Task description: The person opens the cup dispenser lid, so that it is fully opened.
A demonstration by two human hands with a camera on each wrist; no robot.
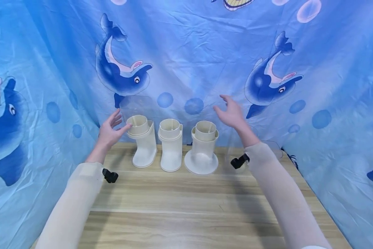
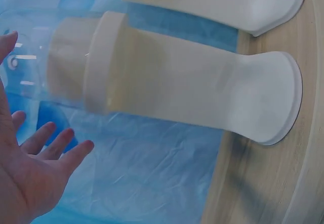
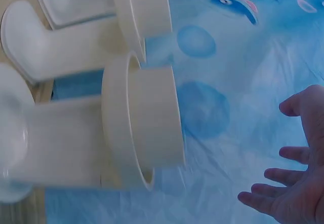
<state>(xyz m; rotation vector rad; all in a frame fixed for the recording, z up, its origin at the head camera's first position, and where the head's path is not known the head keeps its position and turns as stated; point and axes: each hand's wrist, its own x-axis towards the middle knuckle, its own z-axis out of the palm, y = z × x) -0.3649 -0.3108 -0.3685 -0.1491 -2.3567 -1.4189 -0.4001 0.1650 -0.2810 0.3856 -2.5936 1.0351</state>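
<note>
White stands (image 1: 171, 152), slightly apart, near table's (image 1: 174, 214) back edge

left wrist: upper stand (image 2: 217, 1) cropped top | right wrist: round base (image 3: 12, 133) cropped left

Under texts and labels: showing nothing legible in head view, left wrist view or right wrist view. Under brands and numbers: likewise showing nothing legible in any of the three. Under signs: showing nothing readable.
</note>
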